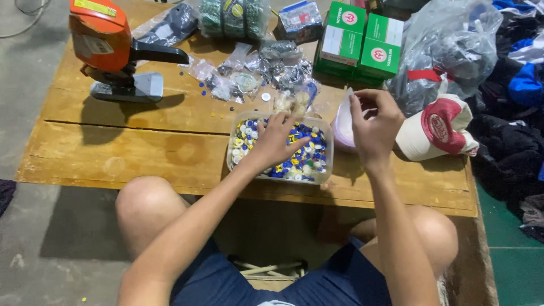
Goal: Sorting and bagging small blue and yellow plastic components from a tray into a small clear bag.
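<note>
I am digging my left hand [276, 137] into the clear tub [234, 161] of blue, yellow and white buttons [313, 157], fingers spread and curled down among them, pinching nothing that I can make out. To the right of the tub, my right hand [373, 124] is closing its fingers around the rim of a small pale pink cup [341, 127], tilting it a little. The tub is sitting near the front edge of the wooden table [141, 147], so I am risking a shove that slides it off toward my knees. Loose buttons could be flicking over the tub's low wall as I rake through. Behind the tub, small plastic bags [249, 73] are crowding in, and the tilted cup might be spilling whatever it is holding.
</note>
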